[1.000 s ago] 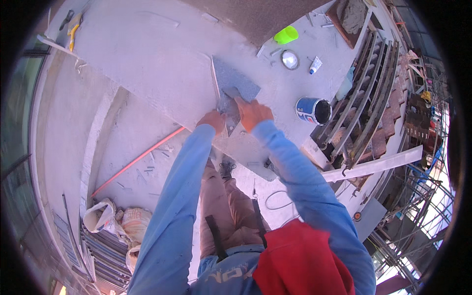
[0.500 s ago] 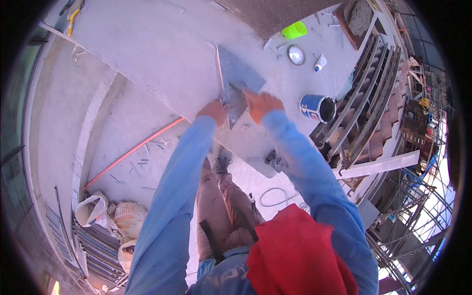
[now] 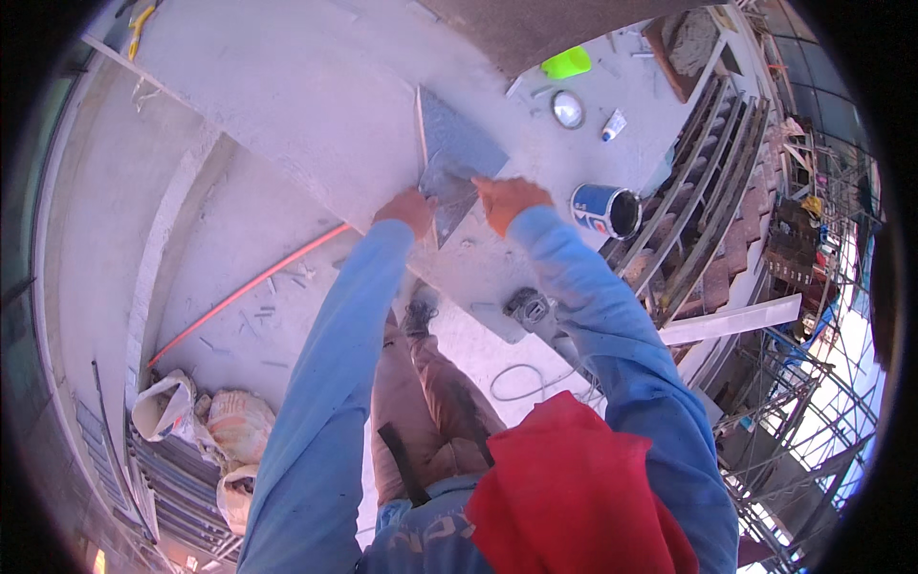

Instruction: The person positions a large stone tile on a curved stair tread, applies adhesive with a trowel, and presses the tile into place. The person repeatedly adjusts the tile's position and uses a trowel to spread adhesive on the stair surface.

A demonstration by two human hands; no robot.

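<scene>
A dark grey triangular slab with a pale left edge lies on the light work surface in front of me. My left hand is closed at the slab's near left edge. At the slab's near right side, my right hand is closed, its fingers pointing left over the slab. A thin greyish shape shows by its fingertips, too blurred to name. To the right of that hand stands an open blue can, dark inside. Farther off are a round shiny lid or bowl and a small white tube with a blue cap.
A bright green container lies at the back. Long metal bars are stacked at right, near a white plank. A red pole and open sacks are at left. A dark power tool and cable sit below.
The whole view has shifted slightly. Both hands stay close to the slab; the dark blade-like shape seen by my right fingertips earlier is now less distinct.
</scene>
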